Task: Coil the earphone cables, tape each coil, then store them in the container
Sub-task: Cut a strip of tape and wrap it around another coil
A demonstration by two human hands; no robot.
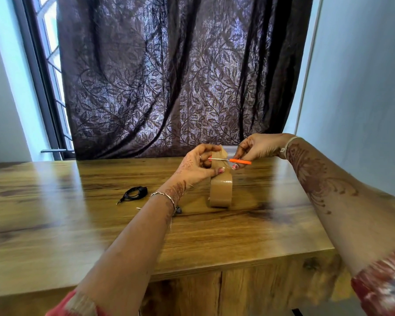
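Glossy brown tape roll (221,190) upright on worktop (78,213); strip (218,159) pulled up, pinched by left hand (196,166). Right hand (255,149) grips thin orange-handled scissors (237,160), blades across strip. Black earphone coil (135,193) lies flat left of roll, apart. Worktop: grained, polished wood. Far: dark leaf-patterned curtain (169,76), window (48,42) left, pale walls (363,87).

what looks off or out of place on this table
Nothing is spilled or damaged. The brown tape roll stands on edge on the wooden table, so it could roll. The coiled black earphone cable has its plug end trailing loose.
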